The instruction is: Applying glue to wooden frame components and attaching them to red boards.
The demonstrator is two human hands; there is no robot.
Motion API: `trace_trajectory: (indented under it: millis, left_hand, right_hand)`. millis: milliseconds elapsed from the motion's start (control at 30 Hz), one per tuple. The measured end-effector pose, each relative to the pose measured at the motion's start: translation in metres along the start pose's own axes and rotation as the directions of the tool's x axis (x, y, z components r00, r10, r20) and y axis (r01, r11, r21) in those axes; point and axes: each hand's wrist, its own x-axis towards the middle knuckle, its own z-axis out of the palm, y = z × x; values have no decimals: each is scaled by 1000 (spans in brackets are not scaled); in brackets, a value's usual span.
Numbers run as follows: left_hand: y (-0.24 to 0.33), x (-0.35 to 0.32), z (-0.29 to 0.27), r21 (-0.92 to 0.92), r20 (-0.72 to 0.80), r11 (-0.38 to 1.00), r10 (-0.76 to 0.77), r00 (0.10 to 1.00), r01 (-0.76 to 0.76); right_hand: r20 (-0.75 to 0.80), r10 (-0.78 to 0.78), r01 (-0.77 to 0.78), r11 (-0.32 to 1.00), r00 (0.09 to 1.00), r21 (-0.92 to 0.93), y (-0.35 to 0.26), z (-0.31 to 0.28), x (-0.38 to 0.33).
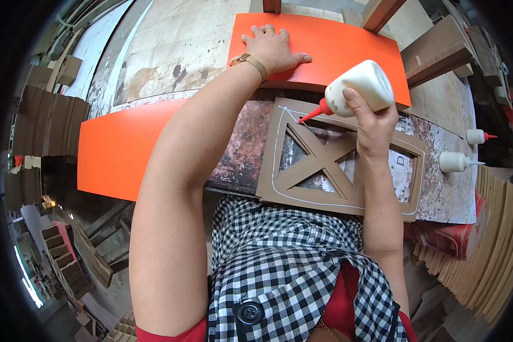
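Note:
My right hand [376,125] is wrapped round a white glue bottle [363,85], tipped over with its red nozzle pointing down and left. The nozzle's tip is at the upper left part of a brown board frame [319,148] with X-shaped bars and cut-out openings. A thin white line of glue runs along the frame's border and over its upper left corner. My left hand [273,50] lies flat with spread fingers on an orange panel [330,43] beyond the frame. Its wrist wears a gold-coloured watch or bracelet.
Another orange panel [117,151] lies to the left, partly behind my left arm. Two more white bottles, one with a red nozzle [476,137] and one with a pale nozzle [453,162], lie at the right table edge. Wooden uprights [379,14] stand at the back. Stacked boards [499,228] flank the table.

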Motion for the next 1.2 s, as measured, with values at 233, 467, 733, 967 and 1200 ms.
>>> trace_trajectory:
  millis: [233,467,733,967,1200]
  left_hand:
    - [-1,2,2,1,-8,1000,10,1000,-10]
    - [0,-1,-3,12,19,1000,26,999,-27]
    - [-5,2,2,35,-4,999,37,999,-37]
    - [-4,3,0,108,-11,991,77,997,-75]
    - [-7,7,4,65,-1,996,65,998,-65]
  right_hand:
    - [-48,21,-22,1000,999,-22,-10,-42,-26]
    - [-101,25,-33,996,995,-85,-20,-92,-57]
    - [-174,61,-64,998,983,-12,-27,-152,-90]
    - [-197,70,-70,998,978,7,-32,-173,-96]
    - [-262,-12,9,1000,965,-15,-27,-161,-63]
